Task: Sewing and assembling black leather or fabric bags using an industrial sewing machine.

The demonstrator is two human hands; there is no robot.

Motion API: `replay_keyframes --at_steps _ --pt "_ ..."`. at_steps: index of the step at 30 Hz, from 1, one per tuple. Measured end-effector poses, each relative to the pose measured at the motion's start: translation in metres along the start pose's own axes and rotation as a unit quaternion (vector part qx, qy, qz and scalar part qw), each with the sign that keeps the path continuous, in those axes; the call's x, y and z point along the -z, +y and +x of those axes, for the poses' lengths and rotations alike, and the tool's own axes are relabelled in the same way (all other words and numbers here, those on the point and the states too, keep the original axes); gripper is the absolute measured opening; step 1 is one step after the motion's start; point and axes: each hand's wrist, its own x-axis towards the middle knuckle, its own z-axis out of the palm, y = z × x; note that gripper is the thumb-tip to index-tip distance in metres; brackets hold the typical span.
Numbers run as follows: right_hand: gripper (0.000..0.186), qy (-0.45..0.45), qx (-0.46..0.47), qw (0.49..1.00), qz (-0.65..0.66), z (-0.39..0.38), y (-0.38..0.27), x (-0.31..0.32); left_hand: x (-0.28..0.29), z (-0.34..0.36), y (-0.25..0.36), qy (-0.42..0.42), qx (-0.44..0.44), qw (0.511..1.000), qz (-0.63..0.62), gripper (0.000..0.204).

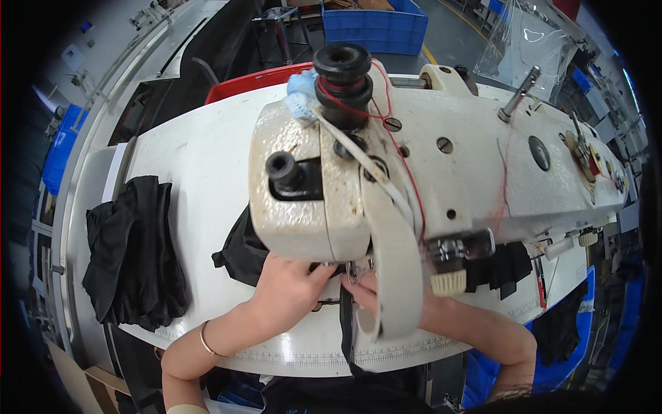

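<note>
A white sewing machine (448, 172) with red thread fills the middle and right. My left hand (289, 290), fingers bent and closed, holds black fabric (238, 248) beside the presser foot (352, 272), under the head. A black strip (347, 331) hangs from there over the table's front edge. My right hand (365, 290) is at the other side of the foot, fingers closed near the strip, largely hidden behind the pale curved guard (396, 276); what it grips is hidden.
A pile of black fabric (134, 255) lies on the white table (186, 159) at left. More black pieces (507, 269) and red-handled scissors (541, 290) lie right. A blue bin (572, 352) stands below right. A red tray (248, 83) and blue crate (372, 31) stand behind.
</note>
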Motion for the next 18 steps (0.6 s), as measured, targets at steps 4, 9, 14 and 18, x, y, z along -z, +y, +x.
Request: replay_keyframes --at_steps 4,9,14,18 --pt "0.025 0.053 -0.023 0.940 0.338 -0.017 -0.052 0.022 0.046 -0.014 0.038 -0.158 -0.097 0.975 0.120 0.012" --pt "0.035 0.041 -0.270 0.729 0.627 -0.034 -0.107 0.026 0.062 -0.015 0.030 -0.262 -0.189 0.946 -0.003 0.011" --pt "0.048 0.091 -0.249 0.878 0.400 -0.039 -0.112 0.032 0.067 -0.001 -0.032 -0.273 0.002 0.962 -0.026 0.014" --pt "0.056 0.108 -0.272 0.604 0.742 -0.040 -0.116 0.036 0.085 -0.016 -0.032 -0.058 0.094 0.993 0.042 0.012"
